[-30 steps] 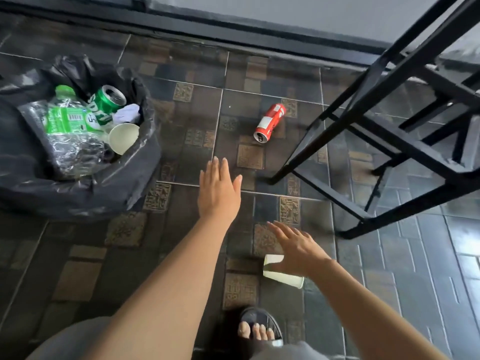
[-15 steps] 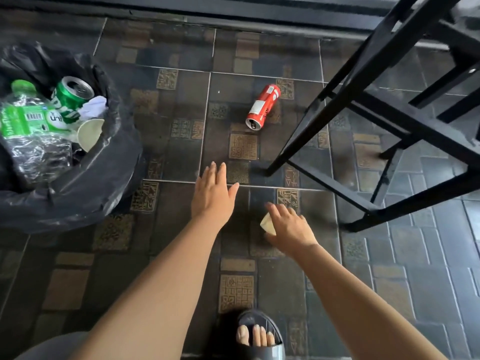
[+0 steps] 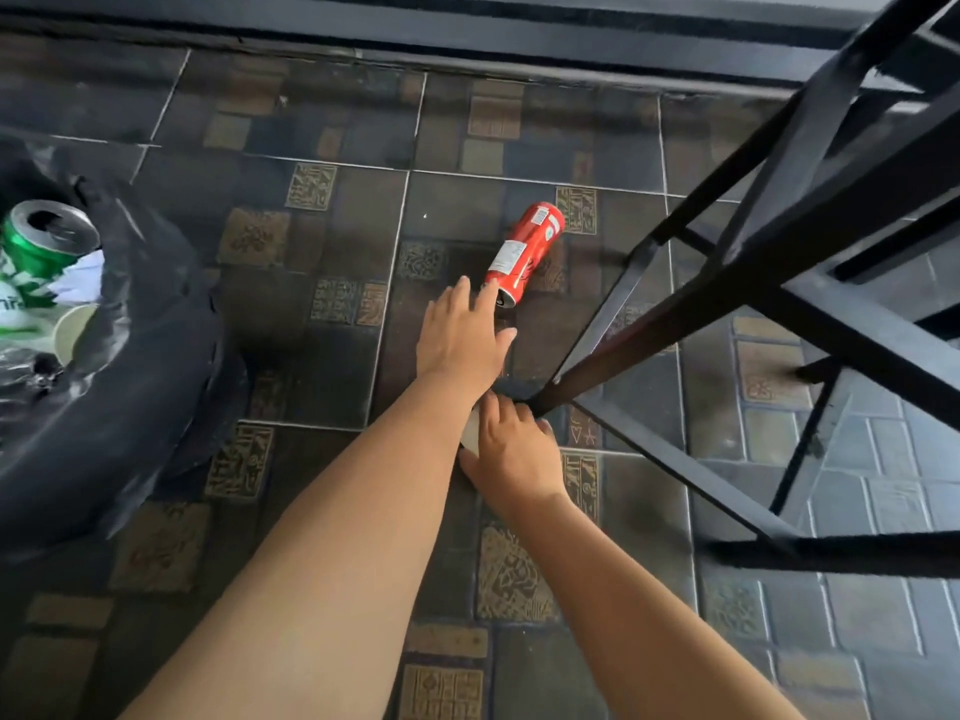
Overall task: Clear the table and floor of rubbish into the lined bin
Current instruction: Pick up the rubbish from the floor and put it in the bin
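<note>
Left hand (image 3: 460, 337) advanced since a second ago, fingers spread and empty, tips at the red can (image 3: 524, 252) lying on the tiled floor (image 3: 322, 324); right hand (image 3: 511, 454) closed on paper cup (image 3: 471, 433); next: grasp can, carry both left to the lined bin (image 3: 130, 366).

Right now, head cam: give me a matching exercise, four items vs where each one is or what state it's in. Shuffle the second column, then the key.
Column 1
1. red can
2. green can
3. paper cup
4. left hand

Column 2
A. held in the right hand, mostly hidden
B. lying on its side on the floor tiles, near the black table leg
C. open, fingers spread, reaching toward the red can
D. inside the black-lined bin

Pairs: 1-B, 2-D, 3-A, 4-C
</note>
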`<state>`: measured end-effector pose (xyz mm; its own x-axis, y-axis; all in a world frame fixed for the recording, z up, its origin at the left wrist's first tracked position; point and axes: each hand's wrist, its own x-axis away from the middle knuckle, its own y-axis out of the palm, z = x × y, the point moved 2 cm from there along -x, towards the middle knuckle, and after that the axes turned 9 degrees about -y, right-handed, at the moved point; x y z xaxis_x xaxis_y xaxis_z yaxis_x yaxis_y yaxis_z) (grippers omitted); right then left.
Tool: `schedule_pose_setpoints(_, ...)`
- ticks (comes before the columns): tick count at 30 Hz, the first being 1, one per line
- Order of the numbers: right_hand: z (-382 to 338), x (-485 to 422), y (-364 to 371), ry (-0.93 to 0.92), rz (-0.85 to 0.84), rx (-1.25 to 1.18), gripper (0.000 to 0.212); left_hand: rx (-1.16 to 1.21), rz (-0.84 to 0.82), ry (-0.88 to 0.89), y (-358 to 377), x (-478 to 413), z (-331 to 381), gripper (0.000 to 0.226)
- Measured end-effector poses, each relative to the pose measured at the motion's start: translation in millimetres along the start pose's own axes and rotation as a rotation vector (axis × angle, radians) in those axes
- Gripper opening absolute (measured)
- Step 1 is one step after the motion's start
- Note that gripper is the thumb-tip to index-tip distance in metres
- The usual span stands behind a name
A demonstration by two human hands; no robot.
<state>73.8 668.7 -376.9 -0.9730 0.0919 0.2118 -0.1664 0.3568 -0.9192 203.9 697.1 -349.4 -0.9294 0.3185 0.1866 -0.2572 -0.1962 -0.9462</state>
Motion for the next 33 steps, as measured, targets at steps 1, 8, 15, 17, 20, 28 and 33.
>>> schedule_pose_setpoints(1, -0.4, -4.4, 2.1, 0.011, -0.004, -0.002, 0.070, -0.016, 0.002, 0.018, 1.6, -8.9, 1.6, 0.066)
schedule_pose_setpoints(8, 11.9, -11.8, 9.6, -0.010, 0.031, 0.009, 0.056, 0.001, -0.134, 0.034, 26.7, -64.5, 28.9, 0.061)
schedule_pose_setpoints(15, 8.9, -22.1, 0.6, 0.047, 0.055, -0.006, 0.061, 0.106, -0.033, -0.087, 19.6, -63.5, 6.2, 0.028)
schedule_pose_setpoints(17, 3.6, -23.0, -2.2, 0.076, 0.042, -0.005, 0.060, 0.146, -0.015, -0.118, 9.7, -57.3, -11.5, 0.026)
schedule_pose_setpoints(20, -5.9, -25.6, -13.5, 0.112, 0.030, -0.018, 0.054, 0.216, 0.008, -0.176, -10.7, -44.8, -34.0, 0.029)
schedule_pose_setpoints(28, -34.5, -49.8, -82.7, 0.158, 0.105, -0.003, 0.059, 0.602, 0.064, -0.282, -93.8, -7.5, -58.5, 0.049)
schedule_pose_setpoints(33, -56.5, -67.9, -137.4, 0.169, 0.310, -0.133, 0.057, 0.690, 0.225, -0.243, -159.4, 15.0, -60.1, 0.050)
